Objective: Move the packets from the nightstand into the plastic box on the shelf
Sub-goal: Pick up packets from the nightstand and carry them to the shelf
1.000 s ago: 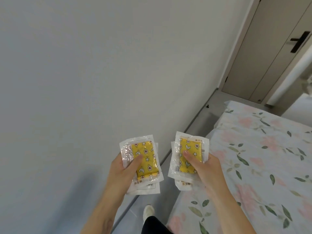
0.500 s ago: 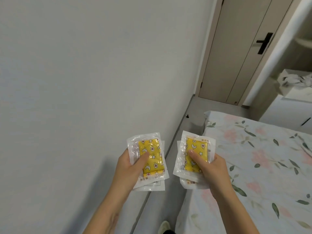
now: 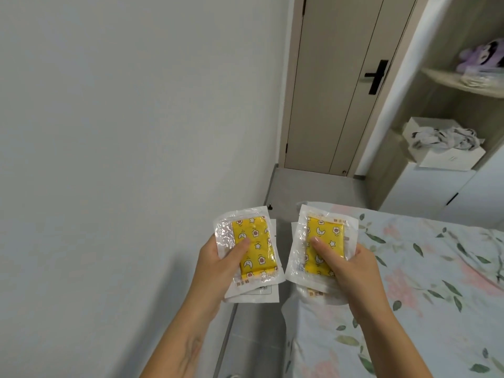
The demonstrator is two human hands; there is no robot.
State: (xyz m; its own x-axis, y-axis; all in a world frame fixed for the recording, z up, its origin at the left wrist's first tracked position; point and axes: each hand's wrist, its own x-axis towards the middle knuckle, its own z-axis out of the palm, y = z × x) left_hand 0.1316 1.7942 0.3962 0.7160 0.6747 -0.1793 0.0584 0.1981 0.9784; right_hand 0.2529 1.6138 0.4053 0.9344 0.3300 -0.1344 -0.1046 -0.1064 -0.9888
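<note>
Carrying packets toward the shelf, both hands loaded.

I have my left hand [image 3: 218, 261] pinching one packet stack [image 3: 246, 251], thumb on top and fingers beneath, and my right hand [image 3: 351, 264] pinching a second stack [image 3: 320, 248] just beside it. I judge the pickup done; the drop into the box is left, and I cannot tell which container on the shelf [image 3: 463, 83] ahead it is. Each packet is flat, crinkly clear film around a yellow printed pad.

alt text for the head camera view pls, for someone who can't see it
Seen from above, the left hand and right hand each hold a small stack of yellow-patterned packets, left stack and right stack, thumbs pressing on top. A flowered bed lies on the right; a closed door and shelves stand ahead.
</note>
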